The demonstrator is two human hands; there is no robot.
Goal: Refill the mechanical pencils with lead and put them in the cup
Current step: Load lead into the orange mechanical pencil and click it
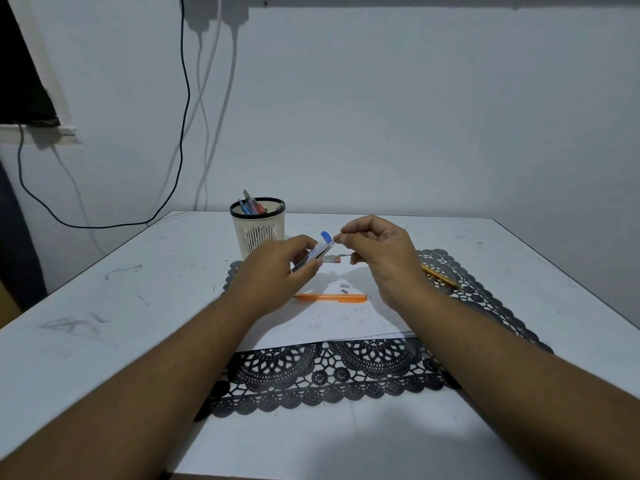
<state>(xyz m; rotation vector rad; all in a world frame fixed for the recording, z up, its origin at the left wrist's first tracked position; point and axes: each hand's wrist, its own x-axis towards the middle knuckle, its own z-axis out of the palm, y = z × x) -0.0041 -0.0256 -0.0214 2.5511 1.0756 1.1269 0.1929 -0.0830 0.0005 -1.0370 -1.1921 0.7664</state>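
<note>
Hands meet above a white worktop: the left hand grips a clear lead case, its long axis slanting from lower left up to a blue cap at upper right, which points toward the right hand. That hand's thumb and forefinger are pinched together just beside the cap; whether a lead sits between them is too fine to tell. Below, an orange mechanical pencil lies flat on a white sheet of paper, its long axis running left to right, two small grey parts lying just beyond it. A yellow pencil lies diagonally on the black lace mat, partly hidden by the right hand. The cream slotted cup, holding several pens or pencils, stands upright behind the left hand.
</note>
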